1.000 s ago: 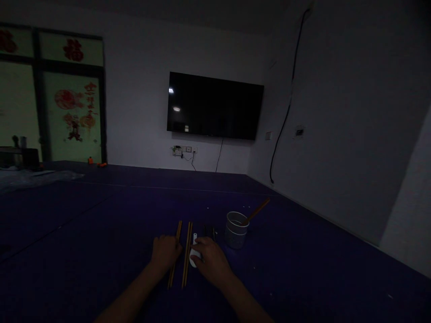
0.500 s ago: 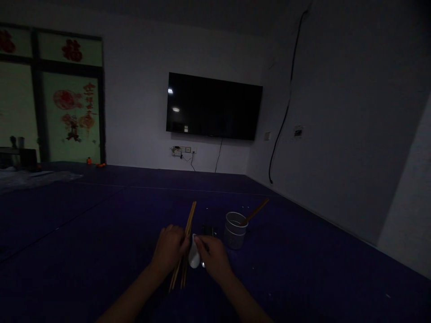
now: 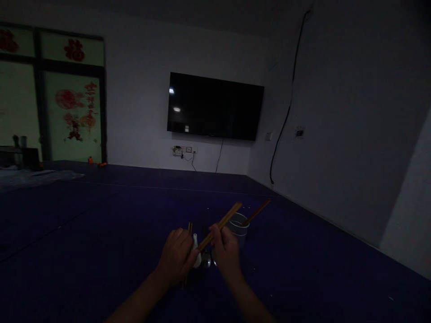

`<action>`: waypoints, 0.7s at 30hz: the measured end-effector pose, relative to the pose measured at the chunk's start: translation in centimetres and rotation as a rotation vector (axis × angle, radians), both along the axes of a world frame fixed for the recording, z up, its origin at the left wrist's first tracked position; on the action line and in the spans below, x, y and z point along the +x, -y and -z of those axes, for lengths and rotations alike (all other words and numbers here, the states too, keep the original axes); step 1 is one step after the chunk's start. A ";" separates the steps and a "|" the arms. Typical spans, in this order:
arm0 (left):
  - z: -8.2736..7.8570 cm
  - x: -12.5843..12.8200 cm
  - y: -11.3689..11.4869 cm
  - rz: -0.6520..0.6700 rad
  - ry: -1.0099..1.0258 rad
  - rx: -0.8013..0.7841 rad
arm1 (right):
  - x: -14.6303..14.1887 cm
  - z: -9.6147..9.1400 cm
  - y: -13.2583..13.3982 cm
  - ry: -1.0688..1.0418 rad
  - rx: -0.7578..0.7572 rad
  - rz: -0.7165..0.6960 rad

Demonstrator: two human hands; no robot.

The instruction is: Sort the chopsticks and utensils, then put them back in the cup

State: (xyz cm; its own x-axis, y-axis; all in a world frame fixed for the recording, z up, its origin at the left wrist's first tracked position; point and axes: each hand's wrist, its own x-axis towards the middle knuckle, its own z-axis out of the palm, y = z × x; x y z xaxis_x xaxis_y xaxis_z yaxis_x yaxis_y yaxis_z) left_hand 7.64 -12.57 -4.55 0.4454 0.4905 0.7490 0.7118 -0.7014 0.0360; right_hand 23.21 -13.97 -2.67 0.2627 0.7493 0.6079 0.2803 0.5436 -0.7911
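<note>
A pair of wooden chopsticks slants up to the right, held between both hands. My right hand pinches it partway along, while my left hand is closed at its lower end. Below my left hand, other chopsticks show only at their ends. Between the hands lie a white spoon, partly covered by my left fingers, and a metal spoon. Just behind my right hand stands a grey metal cup, with wooden chopsticks leaning out of it to the right.
The purple surface runs to the back wall. A television hangs there above sockets and cables. Clear plastic sheeting lies at far left, with small orange objects by the door. A black cable hangs on the right wall.
The chopsticks have come up from beside the white spoon and now tilt right toward the cup. My right hand has left the white spoon and grips them; the metal spoon is now exposed.
</note>
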 end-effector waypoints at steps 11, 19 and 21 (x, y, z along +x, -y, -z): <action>1.4 -0.5 -2.6 -0.152 0.151 -0.223 | 8.5 -3.1 -0.8 0.237 0.156 0.881; 1.5 -0.4 -2.7 -0.156 0.155 -0.295 | 9.8 -1.5 -2.4 0.375 0.034 0.811; 1.5 -0.4 -2.7 -0.148 0.168 -0.312 | 10.0 -1.1 -2.8 0.400 0.034 0.792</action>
